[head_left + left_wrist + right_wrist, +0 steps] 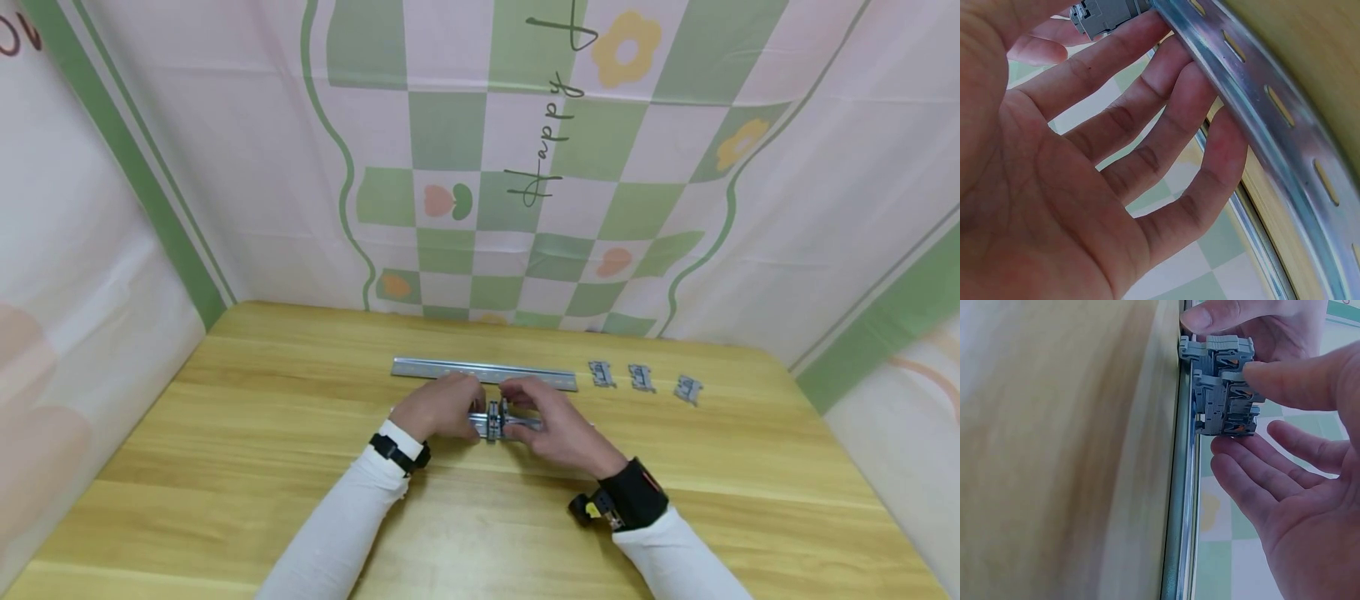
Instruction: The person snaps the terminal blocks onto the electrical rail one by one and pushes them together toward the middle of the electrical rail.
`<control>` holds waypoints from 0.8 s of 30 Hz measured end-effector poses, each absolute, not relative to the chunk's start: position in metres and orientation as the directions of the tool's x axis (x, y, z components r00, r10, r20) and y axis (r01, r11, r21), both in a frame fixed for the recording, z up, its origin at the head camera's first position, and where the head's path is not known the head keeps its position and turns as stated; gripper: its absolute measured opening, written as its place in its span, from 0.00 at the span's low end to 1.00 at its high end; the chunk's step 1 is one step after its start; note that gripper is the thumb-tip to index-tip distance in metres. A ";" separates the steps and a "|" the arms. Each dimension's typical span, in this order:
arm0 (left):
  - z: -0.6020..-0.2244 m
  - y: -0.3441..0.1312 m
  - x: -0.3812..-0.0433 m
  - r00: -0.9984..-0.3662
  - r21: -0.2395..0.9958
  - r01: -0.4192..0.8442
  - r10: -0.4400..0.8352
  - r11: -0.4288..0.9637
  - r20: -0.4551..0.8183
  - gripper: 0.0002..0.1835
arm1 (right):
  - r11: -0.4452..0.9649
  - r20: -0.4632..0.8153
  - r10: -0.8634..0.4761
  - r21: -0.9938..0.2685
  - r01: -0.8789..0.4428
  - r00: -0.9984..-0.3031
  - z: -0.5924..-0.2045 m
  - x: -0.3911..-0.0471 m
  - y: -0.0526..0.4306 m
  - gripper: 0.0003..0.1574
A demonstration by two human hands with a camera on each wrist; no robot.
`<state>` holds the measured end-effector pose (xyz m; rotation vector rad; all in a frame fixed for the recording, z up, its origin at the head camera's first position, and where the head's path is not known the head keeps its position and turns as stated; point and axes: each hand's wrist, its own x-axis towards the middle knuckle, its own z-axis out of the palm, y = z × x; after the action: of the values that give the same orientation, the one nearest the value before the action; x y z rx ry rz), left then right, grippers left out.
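A slotted metal DIN rail (481, 427) lies across the table in front of the person, partly covered by both hands. Grey terminal blocks (492, 422) stand side by side on it, between the hands. The left hand (441, 406) grips the rail left of the blocks; in the left wrist view its fingertips lie along the rail's edge (1266, 144). With thumb and fingers, the right hand (558, 423) pinches the nearest terminal block (1216, 406) in the right wrist view. Whether that block is latched to the rail cannot be told.
Behind the hands lies a second DIN rail (487, 373). To its right are three loose terminal blocks, a left one (601, 373), a middle one (641, 377) and a right one (687, 389). A printed curtain (450, 133) hangs at the wooden table's (495, 533) back edge.
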<state>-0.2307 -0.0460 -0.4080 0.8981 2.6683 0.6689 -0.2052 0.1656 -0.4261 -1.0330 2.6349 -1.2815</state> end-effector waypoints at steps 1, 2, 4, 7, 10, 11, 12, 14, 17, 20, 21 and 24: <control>-0.408 -0.046 -0.231 -0.780 0.495 0.506 0.620 0.707 -0.087 0.10 | 0.435 0.242 -0.578 -0.717 -0.545 -0.779 -0.426 -0.205 0.165 0.34; -0.408 -0.046 -0.231 -0.780 0.493 0.506 0.620 0.708 -0.090 0.10 | 0.431 0.240 -0.579 -0.722 -0.542 -0.779 -0.426 -0.205 0.165 0.34; -0.407 -0.046 -0.230 -0.779 0.490 0.505 0.619 0.711 -0.095 0.10 | 0.424 0.236 -0.581 -0.730 -0.536 -0.779 -0.426 -0.205 0.165 0.34; -0.407 -0.046 -0.230 -0.779 0.482 0.507 0.619 0.714 -0.097 0.10 | 0.412 0.235 -0.584 -0.739 -0.533 -0.777 -0.426 -0.205 0.165 0.33; -0.407 -0.046 -0.230 -0.780 0.481 0.506 0.617 0.717 -0.100 0.10 | 0.415 0.223 -0.583 -0.745 -0.522 -0.781 -0.426 -0.205 0.164 0.33; -0.407 -0.046 -0.230 -0.781 0.481 0.504 0.616 0.717 -0.100 0.10 | 0.419 0.216 -0.581 -0.747 -0.516 -0.784 -0.426 -0.205 0.164 0.33; -0.407 -0.046 -0.230 -0.782 0.482 0.502 0.615 0.718 -0.102 0.10 | 0.424 0.210 -0.580 -0.747 -0.512 -0.787 -0.426 -0.204 0.164 0.34; -0.407 -0.046 -0.231 -0.782 0.485 0.500 0.615 0.717 -0.103 0.10 | 0.434 0.196 -0.577 -0.749 -0.501 -0.793 -0.426 -0.204 0.164 0.34; -0.408 -0.046 -0.231 -0.782 0.486 0.499 0.615 0.717 -0.103 0.10 | 0.441 0.186 -0.576 -0.749 -0.494 -0.796 -0.427 -0.205 0.164 0.34; -0.408 -0.046 -0.231 -0.784 0.486 0.498 0.613 0.718 -0.101 0.10 | 0.434 0.191 -0.581 -0.749 -0.500 -0.791 -0.428 -0.205 0.163 0.35; -0.407 -0.046 -0.231 -0.785 0.486 0.497 0.611 0.719 -0.101 0.11 | 0.431 0.195 -0.584 -0.749 -0.504 -0.788 -0.428 -0.205 0.163 0.35; -0.407 -0.046 -0.231 -0.787 0.485 0.496 0.609 0.720 -0.100 0.11 | 0.421 0.206 -0.590 -0.746 -0.515 -0.781 -0.428 -0.205 0.163 0.34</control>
<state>-0.2307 -0.0456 -0.4074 0.8752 2.6733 0.6472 -0.2047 0.1630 -0.4279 -1.0029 2.5734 -1.3026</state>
